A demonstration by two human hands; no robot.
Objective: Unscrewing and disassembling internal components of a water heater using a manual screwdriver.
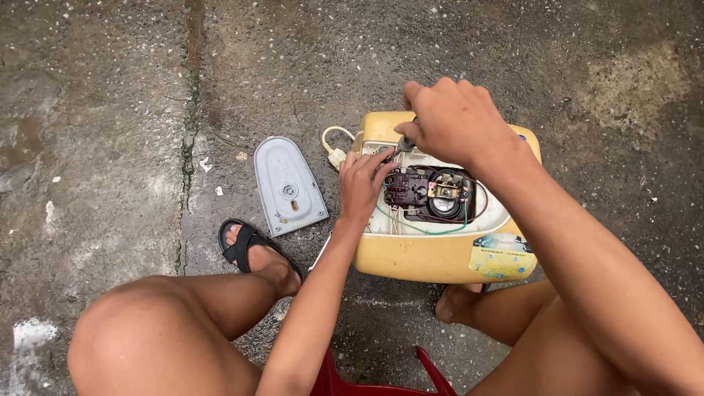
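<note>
Our right hand (456, 117) closes around a tool handle (405, 142) over the yellow appliance (433, 257) lying open on wet concrete (110, 110); our left hand (361, 180) pinches something small beside the dark wiring block (429, 193). We judge a slip could nick the thin green wire (418, 229). The grey ribbed cover (288, 185) lies apart.

A black sandal (246, 246) and red stool (381, 378) (partly hidden) on wet concrete (103, 125).
</note>
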